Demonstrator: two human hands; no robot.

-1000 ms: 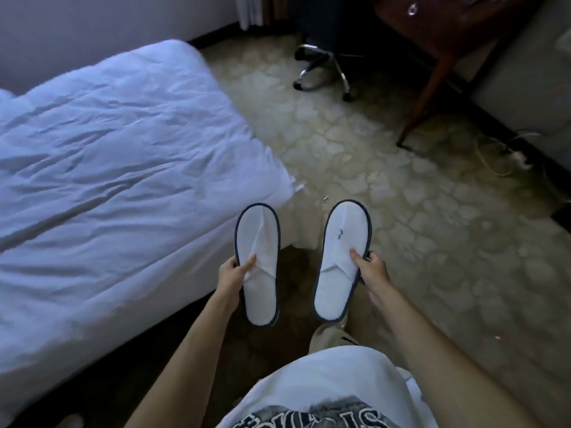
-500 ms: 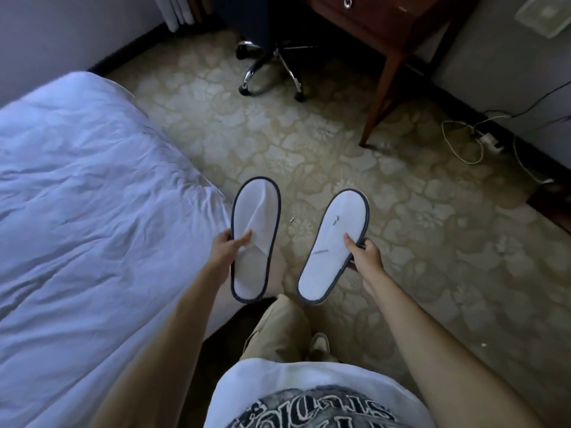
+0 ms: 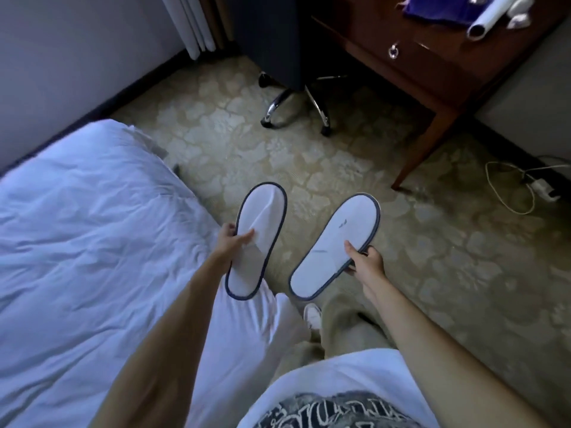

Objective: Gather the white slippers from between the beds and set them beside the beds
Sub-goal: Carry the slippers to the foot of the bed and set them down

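At centre frame, the left hand (image 3: 230, 244) grips one flat white navy-edged slipper (image 3: 258, 239) over the corner of the white-sheeted bed (image 3: 92, 242). The right hand (image 3: 364, 262) pinches the other white slipper (image 3: 336, 245) above the patterned beige carpet (image 3: 432, 257). Beyond, at upper right, stands a dark wooden table (image 3: 432, 57).

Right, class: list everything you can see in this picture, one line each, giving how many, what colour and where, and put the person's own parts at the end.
slippers: two, white with dark blue edging, one held in each hand above the floor
bed: one, white bedding, left side
carpet: one, beige patterned, floor
office chair: one, dark with chrome legs, top centre by the desk
desk: one, dark brown wood, top right
purple cloth: one, on the desk
white roll: one, on the desk
cable: one, pale, on the floor at right
curtain: one, pale, top corner
left hand: grips the left slipper
right hand: grips the right slipper
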